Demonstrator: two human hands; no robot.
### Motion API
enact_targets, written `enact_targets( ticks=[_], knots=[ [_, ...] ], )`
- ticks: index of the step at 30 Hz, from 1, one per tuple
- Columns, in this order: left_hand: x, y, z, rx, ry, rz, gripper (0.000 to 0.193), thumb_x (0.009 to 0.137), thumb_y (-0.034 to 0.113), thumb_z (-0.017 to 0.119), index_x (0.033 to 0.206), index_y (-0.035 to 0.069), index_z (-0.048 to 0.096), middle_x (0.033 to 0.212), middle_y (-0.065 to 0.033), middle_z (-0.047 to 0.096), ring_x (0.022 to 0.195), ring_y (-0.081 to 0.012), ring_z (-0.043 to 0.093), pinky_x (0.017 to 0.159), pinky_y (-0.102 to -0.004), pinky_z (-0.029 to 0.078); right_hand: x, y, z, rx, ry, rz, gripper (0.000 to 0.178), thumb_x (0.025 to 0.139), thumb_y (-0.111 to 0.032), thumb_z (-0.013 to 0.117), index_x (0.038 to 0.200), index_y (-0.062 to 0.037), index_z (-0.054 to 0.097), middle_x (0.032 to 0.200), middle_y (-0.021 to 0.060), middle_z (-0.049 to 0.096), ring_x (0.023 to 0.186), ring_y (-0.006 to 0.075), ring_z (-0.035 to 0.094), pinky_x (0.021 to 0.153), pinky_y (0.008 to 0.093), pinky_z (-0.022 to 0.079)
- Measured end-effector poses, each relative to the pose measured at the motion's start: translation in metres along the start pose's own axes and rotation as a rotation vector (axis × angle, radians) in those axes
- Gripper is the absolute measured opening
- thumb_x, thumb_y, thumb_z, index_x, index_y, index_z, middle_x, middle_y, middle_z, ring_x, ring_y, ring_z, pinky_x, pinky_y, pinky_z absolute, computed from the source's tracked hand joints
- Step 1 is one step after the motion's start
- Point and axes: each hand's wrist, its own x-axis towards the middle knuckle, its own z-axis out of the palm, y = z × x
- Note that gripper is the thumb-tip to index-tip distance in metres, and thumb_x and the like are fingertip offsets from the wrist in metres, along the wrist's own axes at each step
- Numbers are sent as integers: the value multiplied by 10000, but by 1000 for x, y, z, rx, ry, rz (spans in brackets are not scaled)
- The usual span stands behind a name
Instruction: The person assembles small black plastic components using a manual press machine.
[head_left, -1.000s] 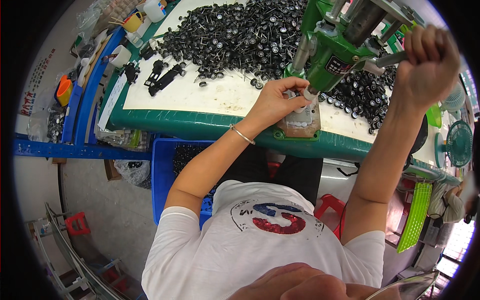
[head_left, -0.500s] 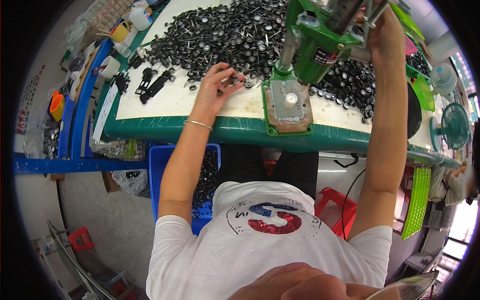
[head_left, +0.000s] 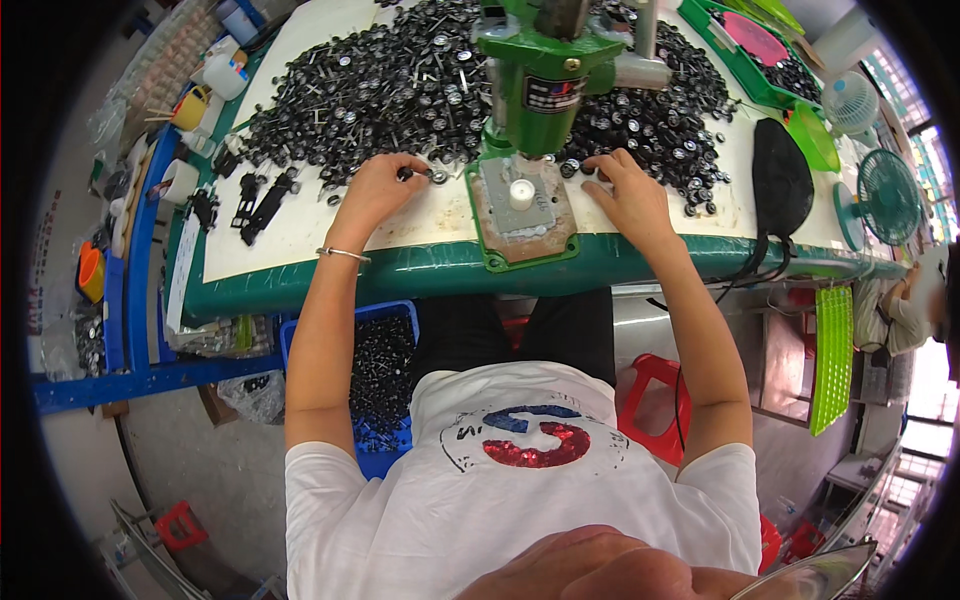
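A green hand press (head_left: pixel 545 80) stands on a worn base plate (head_left: pixel 520 205) at the front edge of a white, green-rimmed table (head_left: pixel 420 270). A white cylinder stands on the plate. Behind and around the press lies a big heap of small black parts (head_left: pixel 380 80). My left hand (head_left: pixel 375 190) sits left of the plate and pinches one small black part (head_left: pixel 425 175) between thumb and fingers. My right hand (head_left: pixel 628 195) rests flat on the table right of the plate, fingers spread, with its fingertips touching loose parts at the heap's edge.
A blue bin (head_left: pixel 385 370) of black parts sits under the table by my left knee, and a red stool (head_left: pixel 660 390) by my right. A black pouch (head_left: pixel 780 180), green trays (head_left: pixel 760 45) and two fans (head_left: pixel 885 195) are at right. Another person (head_left: pixel 900 310) is at far right.
My right hand left the raised press lever and came down to the table. My left hand moved from the press base to the heap and picked up a small part.
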Motion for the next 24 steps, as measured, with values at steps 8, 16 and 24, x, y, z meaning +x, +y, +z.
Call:
enact_targets(
  ticks=[8,16,24],
  knots=[
    [-18,-6,14,86,212,170,225,739,152,741,926,34,698,917,-49,617,773,-177,595,670,-302,469,7,-5,1,104,114,-15,145,884,-164,625,995,-73,639,962,30,607,702,152,609,648,283,483],
    [-29,-1,17,-1014,135,-103,257,833,150,713,1044,24,638,997,-78,674,851,-123,656,504,-194,414,11,-62,-2,978,-112,130,190,909,-153,593,1044,-30,646,872,35,641,742,105,579,698,247,473],
    [-37,18,16,-1549,-183,-86,208,918,178,587,1073,41,611,1003,-84,679,750,-110,623,520,-190,432,1,-74,22,794,24,26,235,907,-219,608,1026,-23,663,936,58,556,775,155,570,712,289,458]
  ],
)
